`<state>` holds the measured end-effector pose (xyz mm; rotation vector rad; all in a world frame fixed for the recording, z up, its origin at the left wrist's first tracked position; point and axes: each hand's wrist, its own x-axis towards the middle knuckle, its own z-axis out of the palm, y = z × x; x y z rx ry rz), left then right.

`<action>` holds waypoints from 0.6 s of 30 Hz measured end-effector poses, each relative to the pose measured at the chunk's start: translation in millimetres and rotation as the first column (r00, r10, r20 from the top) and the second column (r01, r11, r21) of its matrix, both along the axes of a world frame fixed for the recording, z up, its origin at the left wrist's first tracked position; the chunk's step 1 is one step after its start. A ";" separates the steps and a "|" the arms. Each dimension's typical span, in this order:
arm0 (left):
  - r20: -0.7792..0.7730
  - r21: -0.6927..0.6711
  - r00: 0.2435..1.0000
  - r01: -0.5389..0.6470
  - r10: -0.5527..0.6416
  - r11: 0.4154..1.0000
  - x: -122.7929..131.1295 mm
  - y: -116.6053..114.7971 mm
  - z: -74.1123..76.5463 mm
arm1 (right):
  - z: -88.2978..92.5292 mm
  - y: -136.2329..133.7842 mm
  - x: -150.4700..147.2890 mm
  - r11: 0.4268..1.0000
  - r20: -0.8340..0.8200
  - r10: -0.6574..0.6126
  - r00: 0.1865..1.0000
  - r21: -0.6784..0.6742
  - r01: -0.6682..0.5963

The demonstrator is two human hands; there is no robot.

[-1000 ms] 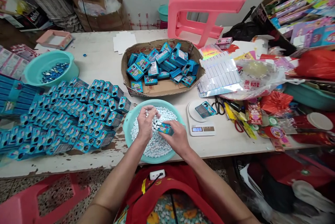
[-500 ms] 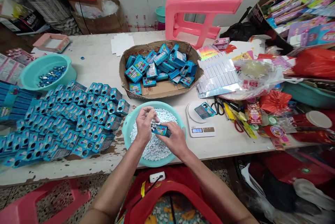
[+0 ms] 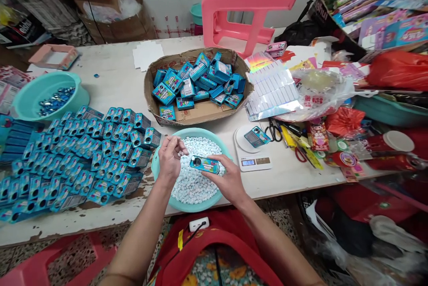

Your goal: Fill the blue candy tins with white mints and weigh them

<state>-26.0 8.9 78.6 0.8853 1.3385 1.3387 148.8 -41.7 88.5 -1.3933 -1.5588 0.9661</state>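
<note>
My right hand (image 3: 230, 179) grips a small blue candy box (image 3: 204, 164) by its right end, between thumb and fingers. The box lies level above the bowl, with a dark round hole at its left end. My left hand (image 3: 171, 157) hovers over the bowl's left side, apart from the box, its fingers curled together; whatever they enclose is hidden. Beneath both hands stands a turquoise bowl (image 3: 155, 172) full of small white candies (image 3: 195, 188). Rows of blue boxes with round holes (image 3: 100, 148) stand close on the left.
A cut-down carton (image 3: 197, 117) behind the bowl holds more blue boxes. On the right, a white scale (image 3: 249, 145) carries one blue box (image 3: 257, 136); scissors (image 3: 274, 130) lie beside it. Far left, another turquoise bowl (image 3: 82, 96) contains shiny blue pieces. A pink stool (image 3: 247, 5) lies on the table.
My left hand has moved left, away from the box's end. The box in my right hand has turned so its hole and label show more fully. The view has shifted slightly.
</note>
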 end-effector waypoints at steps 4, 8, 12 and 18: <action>-0.517 -0.094 0.837 0.152 -0.179 0.984 -7.8 13.5 -52.1 | 1.1 -3.2 14.1 0.999 -0.012 -0.047 0.999 -0.019 0.047; -0.575 -0.142 0.785 0.181 -0.230 0.973 14.1 19.0 -93.6 | 3.5 -5.9 23.4 0.997 -0.056 -0.074 0.996 0.011 0.075; -0.557 -0.221 0.782 0.183 -0.279 0.958 33.2 10.8 -105.8 | 1.6 -5.8 27.0 0.992 -0.055 -0.125 0.991 0.018 0.126; -0.398 -0.279 0.885 0.135 -0.242 0.951 22.6 -11.1 -94.2 | -10.4 -4.4 30.6 0.992 -0.018 -0.125 0.992 0.027 0.126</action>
